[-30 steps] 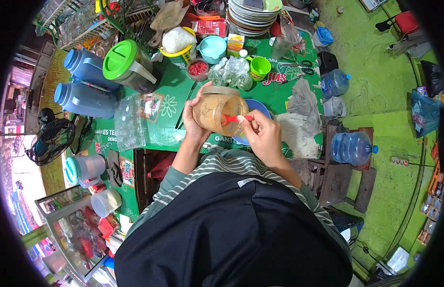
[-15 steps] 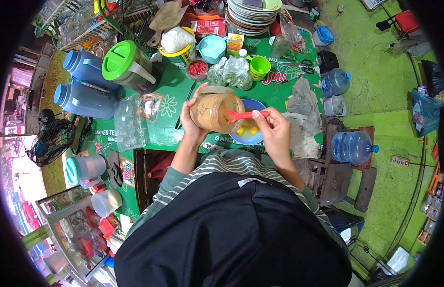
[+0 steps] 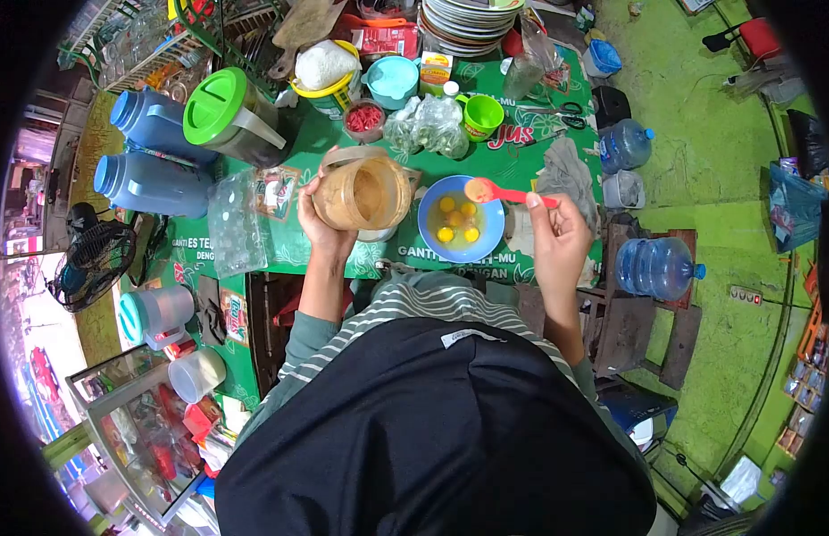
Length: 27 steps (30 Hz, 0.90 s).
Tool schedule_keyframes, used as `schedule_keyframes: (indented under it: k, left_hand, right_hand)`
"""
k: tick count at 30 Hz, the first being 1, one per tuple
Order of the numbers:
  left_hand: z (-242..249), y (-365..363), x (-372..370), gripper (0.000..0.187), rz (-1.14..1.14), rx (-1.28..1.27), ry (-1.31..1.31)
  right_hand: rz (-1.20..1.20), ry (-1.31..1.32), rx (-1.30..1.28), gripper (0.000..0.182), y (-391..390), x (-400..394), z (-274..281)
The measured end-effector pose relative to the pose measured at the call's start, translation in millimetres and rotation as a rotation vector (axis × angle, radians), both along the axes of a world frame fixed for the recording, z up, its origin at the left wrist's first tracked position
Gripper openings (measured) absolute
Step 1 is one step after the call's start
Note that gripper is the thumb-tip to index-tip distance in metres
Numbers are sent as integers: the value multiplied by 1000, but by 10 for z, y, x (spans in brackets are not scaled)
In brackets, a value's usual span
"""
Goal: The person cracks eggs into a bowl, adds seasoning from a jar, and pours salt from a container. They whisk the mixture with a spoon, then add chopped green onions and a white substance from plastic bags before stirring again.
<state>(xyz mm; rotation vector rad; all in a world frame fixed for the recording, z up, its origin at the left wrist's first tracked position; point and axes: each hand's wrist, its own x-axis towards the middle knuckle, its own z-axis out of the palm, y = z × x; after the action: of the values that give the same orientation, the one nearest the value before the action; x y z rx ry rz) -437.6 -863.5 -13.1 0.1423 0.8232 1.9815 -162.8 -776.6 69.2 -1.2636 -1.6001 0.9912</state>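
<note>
My left hand (image 3: 323, 214) is wrapped round a clear jar (image 3: 359, 195) of light brown powder, tilted with its open mouth facing right. Pinched in my right hand (image 3: 557, 232) is a red spoon (image 3: 514, 196), its bowl heaped with the same brown powder. The spoon's bowl is over the upper right part of a blue bowl (image 3: 429, 239). Several egg yolks (image 3: 446, 205) lie in clear egg white inside that bowl. Part of a pale round object (image 3: 377, 236) shows below the jar.
Behind the bowl stand a green cup (image 3: 484, 116), a bag of green items (image 3: 428, 127), a small bowl of red pieces (image 3: 364, 120) and a teal bowl (image 3: 393, 82). Pitchers (image 3: 227, 116), stacked plates (image 3: 468, 27), scissors (image 3: 570, 114) and a grey cloth (image 3: 570, 179) surround them.
The spoon has come out of the jar with powder on it and moved right, over the blue bowl. My left hand and the jar have shifted left, uncovering the bowl.
</note>
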Motion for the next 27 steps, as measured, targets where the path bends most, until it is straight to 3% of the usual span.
schedule_keyframes:
  k: [2, 5, 9, 13, 22, 27]
  left_hand:
    - [42, 31, 62, 64, -66, 28, -3]
    - [59, 89, 170, 66, -81, 29, -18]
    - [123, 136, 291, 66, -157, 43, -49]
    - [171, 170, 341, 64, -194, 58, -16]
    - [188, 196, 407, 66, -217, 31, -24]
    - [188, 205, 413, 67, -226, 13, -3]
  right_hand:
    - [66, 281, -26, 15, -20, -94, 69]
    - [142, 267, -99, 16, -152, -304, 160]
    - [273, -67, 153, 14, -235, -520, 70]
    - [310, -202, 298, 17, -241, -585, -91]
    - [318, -129, 61, 21, -231, -548, -218]
    - [308, 68, -134, 19, -206, -530, -294]
